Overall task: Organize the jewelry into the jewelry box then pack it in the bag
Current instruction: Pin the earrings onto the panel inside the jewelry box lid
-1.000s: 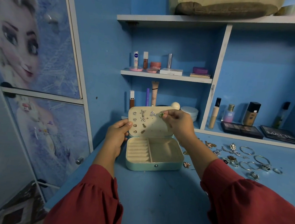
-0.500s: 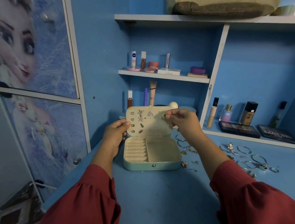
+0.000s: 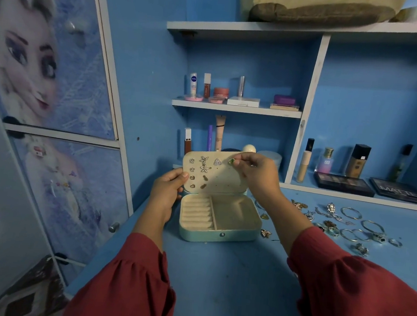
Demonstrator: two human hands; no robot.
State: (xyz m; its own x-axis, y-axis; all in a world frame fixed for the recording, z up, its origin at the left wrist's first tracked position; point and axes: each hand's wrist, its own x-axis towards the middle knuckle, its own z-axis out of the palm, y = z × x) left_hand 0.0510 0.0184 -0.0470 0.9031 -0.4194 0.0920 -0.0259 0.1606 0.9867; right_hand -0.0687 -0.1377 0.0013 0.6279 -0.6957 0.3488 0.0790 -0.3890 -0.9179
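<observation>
Pinching a small green stud earring [image 3: 231, 161] between the thumb and fingertips of my right hand [image 3: 256, 173], I have it against the top right of the jewelry box lid [image 3: 223, 178]. My left hand [image 3: 168, 189] clamps the lid's edge at nine o'clock, thumb on its face, bracing it upright. The jewelry box [image 3: 220, 235] sits open on the blue desk [image 3: 216, 284], twelve o'clock from me. The stud looks light, hard and easily dropped, so its rim is where I'd hold it. Loose rings and bangles [image 3: 352, 228] wait at three o'clock.
</observation>
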